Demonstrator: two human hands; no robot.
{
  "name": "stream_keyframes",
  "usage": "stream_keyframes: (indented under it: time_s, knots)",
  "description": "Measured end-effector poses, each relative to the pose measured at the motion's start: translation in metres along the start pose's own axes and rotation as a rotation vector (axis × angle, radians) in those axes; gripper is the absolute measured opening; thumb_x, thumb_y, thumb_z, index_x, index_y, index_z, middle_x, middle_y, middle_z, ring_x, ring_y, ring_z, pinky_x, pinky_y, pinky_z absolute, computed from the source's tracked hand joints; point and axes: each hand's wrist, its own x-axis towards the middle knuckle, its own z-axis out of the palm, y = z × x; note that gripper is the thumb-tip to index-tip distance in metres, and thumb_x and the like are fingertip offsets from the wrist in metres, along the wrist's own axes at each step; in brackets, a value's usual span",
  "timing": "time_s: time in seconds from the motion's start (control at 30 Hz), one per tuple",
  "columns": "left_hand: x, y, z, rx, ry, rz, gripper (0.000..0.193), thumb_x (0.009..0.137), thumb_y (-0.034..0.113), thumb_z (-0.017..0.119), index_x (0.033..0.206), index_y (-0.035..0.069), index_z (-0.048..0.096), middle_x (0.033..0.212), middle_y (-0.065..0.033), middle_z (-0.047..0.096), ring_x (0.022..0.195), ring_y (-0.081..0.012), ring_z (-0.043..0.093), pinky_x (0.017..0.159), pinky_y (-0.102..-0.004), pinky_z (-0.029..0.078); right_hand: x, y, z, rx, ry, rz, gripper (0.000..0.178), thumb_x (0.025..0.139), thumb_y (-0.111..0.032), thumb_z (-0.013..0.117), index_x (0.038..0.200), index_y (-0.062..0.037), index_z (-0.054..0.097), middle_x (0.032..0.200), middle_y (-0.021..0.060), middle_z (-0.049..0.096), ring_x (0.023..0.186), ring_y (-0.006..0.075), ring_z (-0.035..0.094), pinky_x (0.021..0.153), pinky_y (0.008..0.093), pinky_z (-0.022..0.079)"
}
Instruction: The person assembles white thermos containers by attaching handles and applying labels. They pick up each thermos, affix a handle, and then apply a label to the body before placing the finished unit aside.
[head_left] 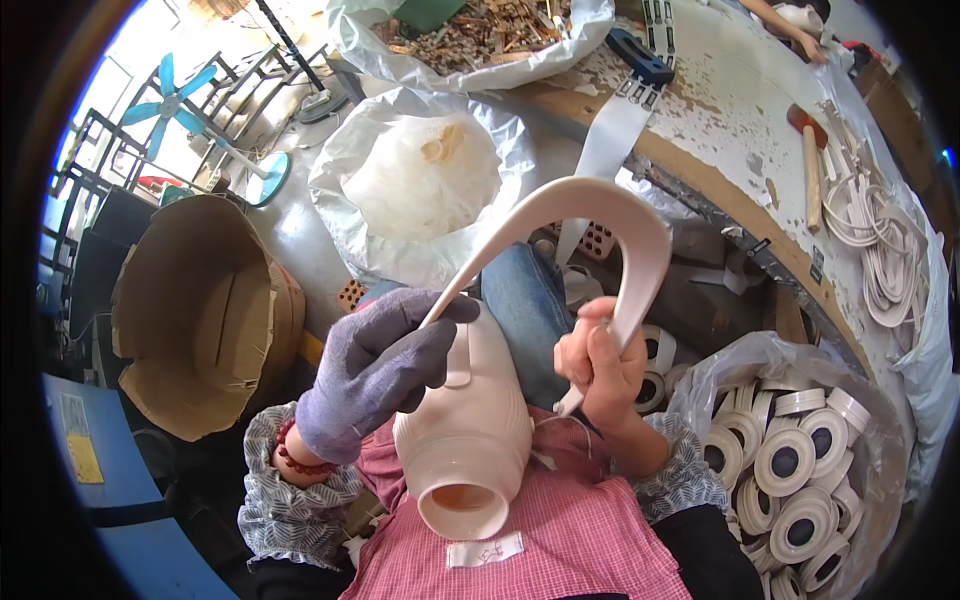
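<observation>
A pale, curved plastic handle (646, 255) arches above my lap, held between both hands. My left hand (375, 365), in a grey-purple glove, is closed on its thinner end. Bare fingers of my right hand (603, 365) wrap the other end, where a small hooked tip shows below the grip. Under the handle a pale plastic jug body (465, 415) lies on my lap, its round mouth toward me. An orange-brown tone shows inside that mouth. A thin pale strand (570, 418) hangs beside the jug on the right.
At left stands an open cardboard box (210, 310). A clear bag of pale ringed parts (800, 450) sits at right. White bags (425, 175) stand ahead. The worn bench (700, 120) bears a hammer (808, 165) and coiled strips (880, 260). Another person's arm (785, 25) reaches in far right.
</observation>
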Motion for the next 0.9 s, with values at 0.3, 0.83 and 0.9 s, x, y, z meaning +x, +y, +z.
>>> stream_keyframes:
  time_s: [0.3, 0.83, 0.9]
  knots:
    - [0.002, -0.071, -0.035, 0.005, 0.093, 0.009, 0.018, 0.084, 0.015, 0.067, 0.095, 0.001, 0.062, 0.083, -0.0023, 0.061, 0.067, -0.0064, 0.054, 0.058, -0.0206, 0.043, -0.019, 0.033, 0.027, 0.229, 0.003, 0.23, 0.021, 0.102, -0.017, 0.044, 0.118, -0.0029, 0.046, 0.068, -0.0012, 0.045, 0.057, 0.0066, 0.038, 0.054, 0.0225, 0.033]
    - [-0.021, -0.102, -0.024, -0.458, 0.193, -0.107, 0.016, 0.091, 0.021, 0.061, 0.1, 0.008, 0.06, 0.089, 0.0029, 0.056, 0.079, -0.0041, 0.049, 0.071, -0.0197, 0.041, -0.018, 0.036, 0.023, -0.016, -0.058, 0.426, 0.031, 0.098, -0.018, 0.049, 0.123, -0.0009, 0.049, 0.092, 0.0062, 0.058, 0.083, 0.0112, 0.051, 0.078, 0.0244, 0.04]
    - [-0.019, -0.102, -0.017, -0.496, 0.219, -0.052, 0.016, 0.091, 0.02, 0.061, 0.101, 0.008, 0.06, 0.089, 0.0023, 0.056, 0.08, -0.0049, 0.051, 0.073, -0.0204, 0.042, -0.016, 0.035, 0.02, -0.023, -0.028, 0.441, 0.029, 0.098, -0.018, 0.049, 0.122, -0.0016, 0.051, 0.092, 0.0049, 0.058, 0.082, 0.0099, 0.05, 0.076, 0.0231, 0.041]
